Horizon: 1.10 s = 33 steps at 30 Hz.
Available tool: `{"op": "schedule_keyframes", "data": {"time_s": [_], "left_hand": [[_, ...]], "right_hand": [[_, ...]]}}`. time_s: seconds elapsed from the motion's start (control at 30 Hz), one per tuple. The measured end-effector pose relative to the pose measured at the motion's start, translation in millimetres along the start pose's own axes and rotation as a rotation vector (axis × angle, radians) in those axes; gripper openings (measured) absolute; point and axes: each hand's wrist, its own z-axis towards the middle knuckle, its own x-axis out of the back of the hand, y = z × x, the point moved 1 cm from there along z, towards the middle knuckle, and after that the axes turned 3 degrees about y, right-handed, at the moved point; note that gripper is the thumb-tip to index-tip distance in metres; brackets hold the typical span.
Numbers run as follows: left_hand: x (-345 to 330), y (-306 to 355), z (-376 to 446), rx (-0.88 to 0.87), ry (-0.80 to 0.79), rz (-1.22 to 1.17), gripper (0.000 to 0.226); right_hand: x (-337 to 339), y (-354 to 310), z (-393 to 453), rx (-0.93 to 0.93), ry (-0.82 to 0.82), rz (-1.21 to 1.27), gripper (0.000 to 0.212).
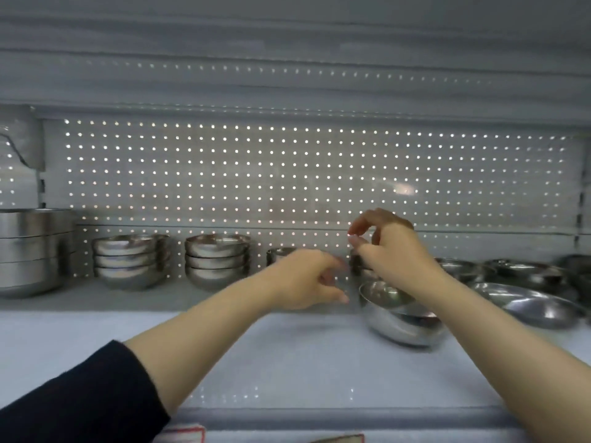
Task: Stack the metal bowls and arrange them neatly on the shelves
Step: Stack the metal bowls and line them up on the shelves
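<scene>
On the white shelf [287, 356] two neat stacks of metal bowls stand at the back: one stack [129, 260] at left, another stack [217, 259] beside it. A further bowl [281, 254] is partly hidden behind my left hand [307, 279], whose fingers are spread and hold nothing. My right hand [387, 244] hovers higher, fingers apart, above a small stack [359, 262] that it mostly hides. A tilted bowl [399, 314] lies under my right forearm, apart from both hands.
Large steel pots [32, 251] stand at the far left. Several loose shallow bowls [527, 292] lie scattered at the right. A perforated back panel [287, 174] closes the shelf behind; another shelf [287, 100] hangs overhead.
</scene>
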Motion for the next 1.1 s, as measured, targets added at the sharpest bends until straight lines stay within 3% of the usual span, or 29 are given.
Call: {"op": "schedule_keyframes", "data": {"time_s": [0.1,0.2,0.47,0.7,0.8,0.93,1.1], "left_hand": [[-28.0,27.2,16.4,-0.077,-0.153,-0.051,0.04],[-37.3,25.8,21.9,-0.073,-0.198,-0.058,0.033],[-13.6,-9.8,7.1,0.031,0.006,-0.083,0.021],[29.8,-39.5,9.1,0.17,0.215,-0.052,0.04],[48.5,-50.8,18.6,0.224,0.296,-0.003,0.03],[50.3,-63.8,29.5,0.271,0.372,0.057,0.008],[24.7,-79.1,32.1,0.303,0.276,0.144,0.021]], "right_hand": [[4.7,20.1,-7.5,-0.053,0.029,0.002,0.009],[6.6,27.3,-10.3,-0.004,-0.017,-0.032,0.009],[5.3,9.1,-14.4,0.134,-0.147,-0.128,0.013],[-1.2,-11.8,1.3,0.291,-0.164,-0.159,0.031],[-11.4,-14.6,31.5,0.319,-0.146,-0.159,0.02],[-34.2,-7.6,62.1,0.311,-0.057,-0.18,0.025],[-65.5,15.1,55.8,0.215,-0.097,-0.096,0.02]]}}
